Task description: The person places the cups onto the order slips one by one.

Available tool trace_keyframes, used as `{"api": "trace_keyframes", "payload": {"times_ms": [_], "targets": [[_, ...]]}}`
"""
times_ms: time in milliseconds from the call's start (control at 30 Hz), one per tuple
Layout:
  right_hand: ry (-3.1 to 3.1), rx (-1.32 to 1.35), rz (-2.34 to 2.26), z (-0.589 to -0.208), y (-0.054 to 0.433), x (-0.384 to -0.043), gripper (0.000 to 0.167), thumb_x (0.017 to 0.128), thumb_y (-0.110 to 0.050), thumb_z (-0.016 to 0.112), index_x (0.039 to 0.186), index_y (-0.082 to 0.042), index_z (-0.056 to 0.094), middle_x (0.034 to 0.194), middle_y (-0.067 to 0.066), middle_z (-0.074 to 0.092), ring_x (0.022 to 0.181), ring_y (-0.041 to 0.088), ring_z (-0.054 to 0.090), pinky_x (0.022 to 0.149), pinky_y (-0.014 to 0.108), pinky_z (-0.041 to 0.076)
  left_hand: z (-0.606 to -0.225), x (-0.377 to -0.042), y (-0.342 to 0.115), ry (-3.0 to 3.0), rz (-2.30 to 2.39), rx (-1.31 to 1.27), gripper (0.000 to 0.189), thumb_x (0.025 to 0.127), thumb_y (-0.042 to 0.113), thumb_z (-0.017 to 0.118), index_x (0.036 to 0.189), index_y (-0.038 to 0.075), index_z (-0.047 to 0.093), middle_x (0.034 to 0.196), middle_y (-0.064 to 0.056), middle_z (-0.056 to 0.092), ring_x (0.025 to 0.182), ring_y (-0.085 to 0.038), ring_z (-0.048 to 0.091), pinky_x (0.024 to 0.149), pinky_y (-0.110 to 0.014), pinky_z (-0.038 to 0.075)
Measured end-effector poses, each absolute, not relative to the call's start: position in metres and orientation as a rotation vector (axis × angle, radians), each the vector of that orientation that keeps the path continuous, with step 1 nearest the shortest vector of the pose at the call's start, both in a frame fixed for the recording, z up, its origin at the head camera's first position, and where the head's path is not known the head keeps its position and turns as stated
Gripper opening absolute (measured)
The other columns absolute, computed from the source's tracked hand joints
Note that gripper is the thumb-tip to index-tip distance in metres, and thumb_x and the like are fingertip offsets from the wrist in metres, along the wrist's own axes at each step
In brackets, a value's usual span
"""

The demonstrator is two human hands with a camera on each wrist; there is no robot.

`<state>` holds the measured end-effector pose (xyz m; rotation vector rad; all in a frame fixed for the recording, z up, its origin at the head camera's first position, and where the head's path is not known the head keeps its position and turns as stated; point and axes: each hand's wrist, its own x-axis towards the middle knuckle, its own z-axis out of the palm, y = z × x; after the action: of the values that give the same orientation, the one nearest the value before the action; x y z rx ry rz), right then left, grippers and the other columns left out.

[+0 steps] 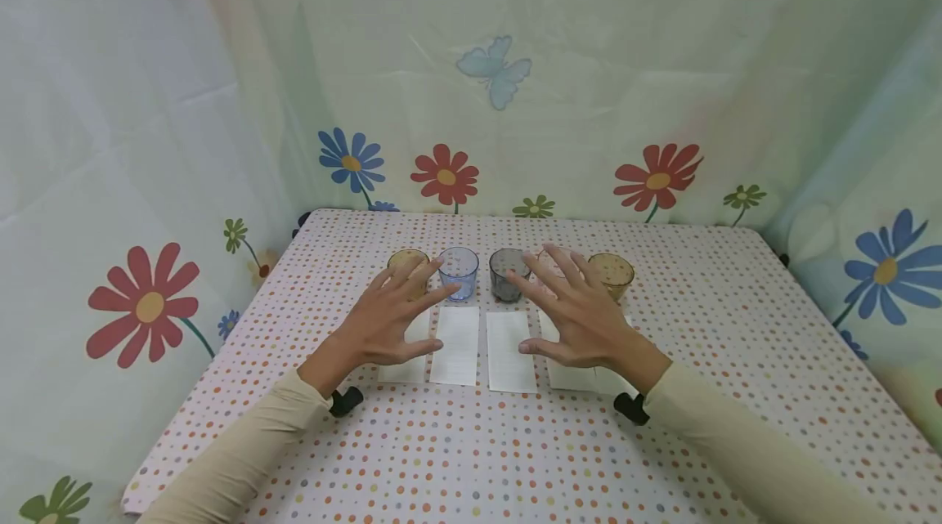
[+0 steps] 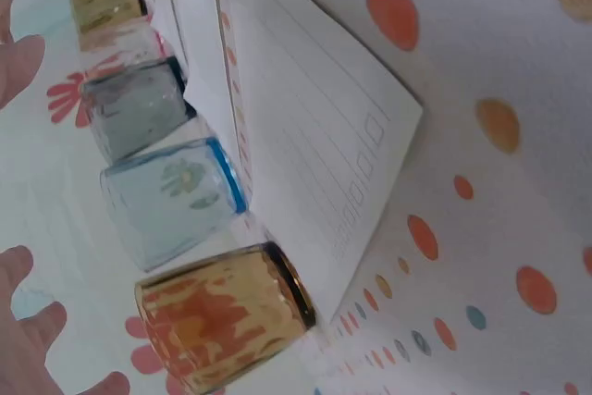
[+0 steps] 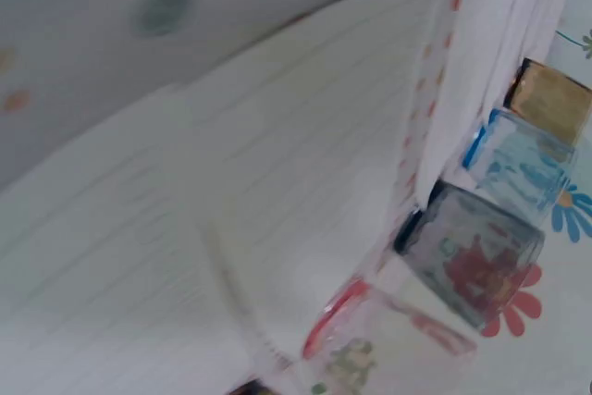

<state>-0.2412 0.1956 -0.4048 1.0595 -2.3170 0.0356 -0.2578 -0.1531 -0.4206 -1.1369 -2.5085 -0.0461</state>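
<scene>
The left hand [image 1: 390,320] is spread wide, fingers splayed and holding nothing; the right hand [image 1: 581,320] is spread the same way, also bare of any object. Around and below them lies a row of lined paper sheets [image 1: 511,352]. Just beyond the sheets five glasses stand in line, left to right: an amber glass [image 2: 227,321], a blue glass [image 1: 459,275], a grey glass [image 1: 506,283], a pink-rimmed glass [image 3: 388,344] and another amber glass [image 1: 616,272]. Polka dots cover the tabletop [image 1: 456,459]; behind hangs a flower-printed curtain [image 1: 559,107].
</scene>
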Motion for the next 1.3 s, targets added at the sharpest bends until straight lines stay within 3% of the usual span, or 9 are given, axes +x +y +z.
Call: {"api": "trace_keyframes", "payload": {"times_ms": [267,433,600,1033,1300], "targets": [[-2.338,1.103,0.08,-0.399,0.161,-0.253,0.098,0.088,-0.085,0.035,0.16,-0.019,0.032,0.161,0.012,0.036,0.149,0.043,0.027,0.113,0.067,0.029,-0.427,-0.262,-0.166,-2.534,-0.153,-1.09,0.088,0.087,0.065,0.062,0.161,0.031,0.03,0.168,-0.011,0.023,0.154,-0.036,0.018,0.112,-0.065,0.033],[-2.376,1.136,0.113,-0.4,0.14,-0.261,0.098,0.088,-0.075,0.053,0.16,-0.014,0.028,0.163,0.012,0.033,0.152,0.039,0.024,0.116,0.062,0.029,-0.428,-0.266,-0.17,-2.553,-0.288,-1.07,0.088,0.088,0.062,0.062,0.161,0.026,0.03,0.169,-0.009,0.021,0.154,-0.037,0.02,0.113,-0.065,0.032],[-2.393,1.168,0.153,-0.403,0.12,-0.269,0.1,0.087,-0.065,0.063,0.161,-0.009,0.025,0.165,0.012,0.03,0.149,0.039,0.029,0.116,0.06,0.031,-0.429,-0.271,-0.174,-2.584,-0.424,-1.033,0.089,0.087,0.058,0.065,0.162,0.026,0.027,0.169,-0.006,0.021,0.154,-0.033,0.021,0.116,-0.065,0.029],[-2.542,1.125,0.284,-0.411,0.08,-0.296,0.1,0.09,-0.063,0.064,0.161,-0.005,0.023,0.165,0.014,0.029,0.148,0.036,0.033,0.118,0.054,0.033,-0.438,-0.282,-0.189,-2.756,-0.67,-0.852,0.093,0.092,0.053,0.066,0.164,0.028,0.014,0.17,-0.004,0.012,0.155,-0.032,0.016,0.117,-0.064,0.026],[-2.595,1.157,0.307,-0.41,0.057,-0.312,0.093,0.093,-0.059,0.063,0.159,-0.003,0.028,0.16,0.014,0.037,0.145,0.032,0.038,0.118,0.049,0.034,-0.448,-0.291,-0.2,-2.748,-1.085,-0.687,0.089,0.097,0.04,0.064,0.165,0.02,0.009,0.17,-0.007,0.012,0.155,-0.035,0.014,0.12,-0.065,0.017]]}}
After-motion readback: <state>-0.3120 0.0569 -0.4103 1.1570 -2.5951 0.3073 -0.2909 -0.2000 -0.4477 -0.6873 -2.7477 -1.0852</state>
